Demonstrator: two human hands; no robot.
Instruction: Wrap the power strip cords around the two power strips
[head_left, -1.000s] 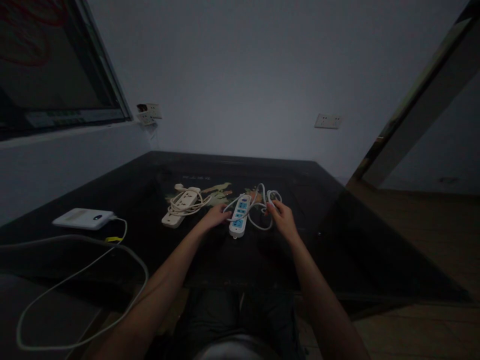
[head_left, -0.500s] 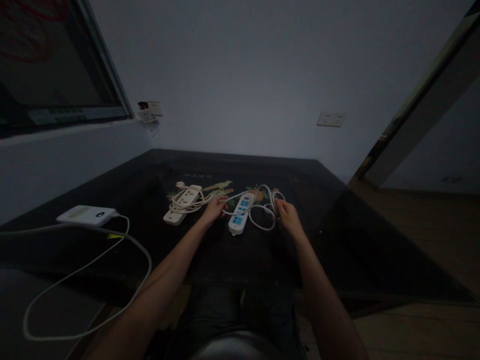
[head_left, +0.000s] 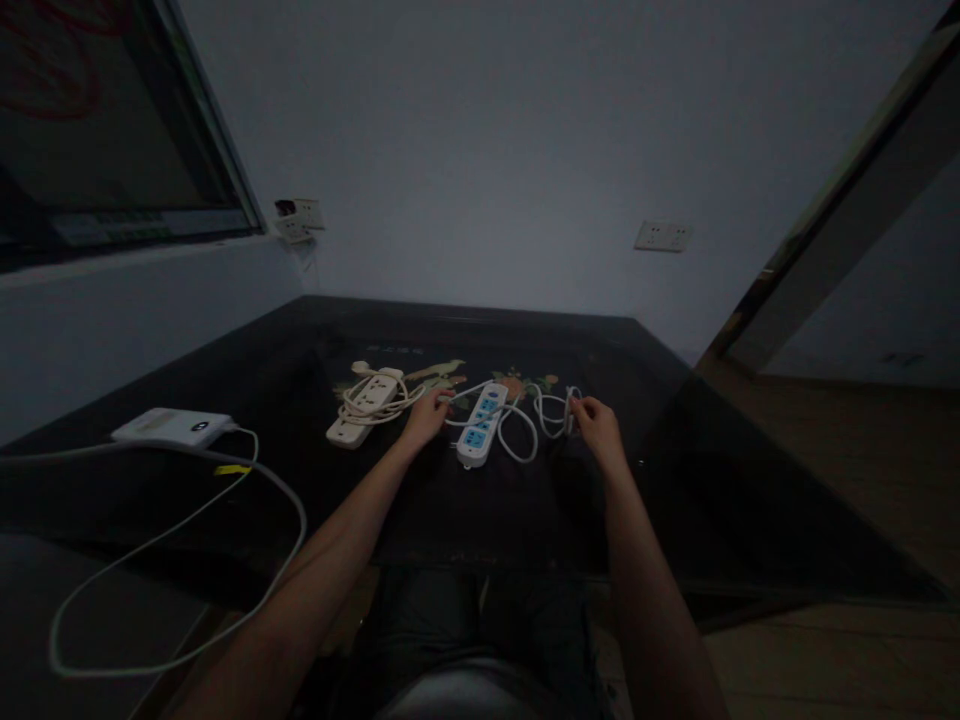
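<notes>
A white power strip with blue socket faces [head_left: 482,426] lies on the dark table between my hands. Its white cord [head_left: 517,455] curves in loose loops over and to the right of the strip. My right hand [head_left: 598,424] pinches a bunched part of this cord. Fingers closed, my left hand [head_left: 427,416] grips a stretch of the same cord just left of the strip. Beside my left hand lies a cream power strip [head_left: 369,398], its own cord wound around it and its plug at the far end.
A white power bank-like device [head_left: 174,427] sits on the left, with a pale cable [head_left: 300,515] looping over the table's front edge. The black table [head_left: 480,525] has a printed flower pattern. Wall sockets [head_left: 663,236] are on the wall behind.
My right hand has moved to the right with the bunched cord, drawing its loops away from the blue-socket strip. My left hand has stayed nearly in place.
</notes>
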